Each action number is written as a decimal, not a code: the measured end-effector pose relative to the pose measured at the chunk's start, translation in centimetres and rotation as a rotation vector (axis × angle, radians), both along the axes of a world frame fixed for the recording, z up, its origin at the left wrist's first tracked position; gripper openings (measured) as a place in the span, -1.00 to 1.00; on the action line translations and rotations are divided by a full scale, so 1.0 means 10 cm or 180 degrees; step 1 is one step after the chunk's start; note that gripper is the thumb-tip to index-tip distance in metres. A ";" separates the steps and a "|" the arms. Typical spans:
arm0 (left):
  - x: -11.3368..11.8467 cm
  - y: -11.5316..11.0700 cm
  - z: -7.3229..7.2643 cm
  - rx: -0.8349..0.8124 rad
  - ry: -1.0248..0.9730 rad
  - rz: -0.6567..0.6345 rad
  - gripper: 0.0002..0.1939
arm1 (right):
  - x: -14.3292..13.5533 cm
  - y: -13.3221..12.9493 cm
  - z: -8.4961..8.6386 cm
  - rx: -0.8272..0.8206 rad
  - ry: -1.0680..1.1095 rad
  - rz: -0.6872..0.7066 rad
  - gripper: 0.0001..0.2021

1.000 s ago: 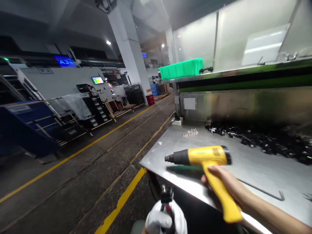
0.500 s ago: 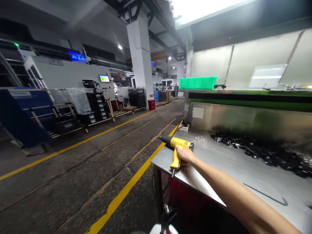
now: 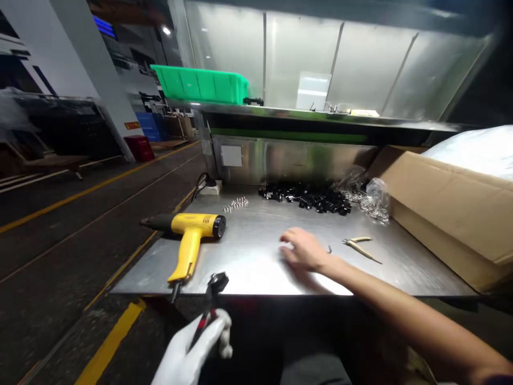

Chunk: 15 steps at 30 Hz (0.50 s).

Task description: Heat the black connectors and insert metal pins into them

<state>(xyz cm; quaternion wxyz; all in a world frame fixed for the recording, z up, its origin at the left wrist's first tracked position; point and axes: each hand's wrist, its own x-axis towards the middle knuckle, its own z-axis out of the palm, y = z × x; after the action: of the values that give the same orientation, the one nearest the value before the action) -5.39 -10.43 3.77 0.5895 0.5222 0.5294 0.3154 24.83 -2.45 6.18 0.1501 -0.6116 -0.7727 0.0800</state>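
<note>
In the head view, the bare right hand [image 3: 302, 250] reaches in from the lower right over the middle of the counter [image 3: 248, 262], palm down, its fingers loosely bent and parted, thumb away from the others. The white-gloved left hand [image 3: 202, 339], before the front edge, has its fingers wrapped round red-and-black pliers [image 3: 209, 302] pointing up; their head carries what looks like a black fitting [image 3: 218, 282], too dark to make out. The yellow heat gun [image 3: 192, 232] lies by the counter's left edge, nozzle jutting past it. The left forearm is cut off below; the cardboard box [image 3: 449, 198] is cropped at right.
</note>
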 end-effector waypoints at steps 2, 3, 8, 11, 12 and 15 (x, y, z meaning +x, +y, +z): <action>0.20 0.13 0.21 0.0169 0.0128 -0.0232 -0.59 | 0.56 -0.12 -0.12 0.0044 -0.0172 -0.0203 -0.73; 0.31 0.21 0.30 0.0288 0.0262 -0.0356 -0.61 | 0.77 -0.16 -0.19 0.0033 -0.0208 -0.0216 -0.74; 0.75 0.69 0.50 0.1187 0.1507 -0.0567 -0.65 | 1.16 -0.18 -0.47 0.0073 0.0039 0.0007 -0.81; 0.95 0.92 0.35 0.1742 0.2439 -0.0495 -0.66 | 1.14 -0.13 -0.49 0.0122 0.0429 0.0065 -0.81; 1.01 0.98 0.28 0.1877 0.2690 -0.0485 -0.67 | 1.13 -0.11 -0.49 0.0133 0.0583 0.0075 -0.81; 1.13 1.09 0.08 0.2267 0.3437 -0.0563 -0.58 | 1.10 -0.04 -0.48 0.0184 0.1016 0.0172 -0.76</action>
<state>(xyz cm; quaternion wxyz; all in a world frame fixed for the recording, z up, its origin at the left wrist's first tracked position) 5.89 0.44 4.55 0.0553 0.8122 0.5693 0.1151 35.87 -2.88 1.33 0.2863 -0.5655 -0.7571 0.1580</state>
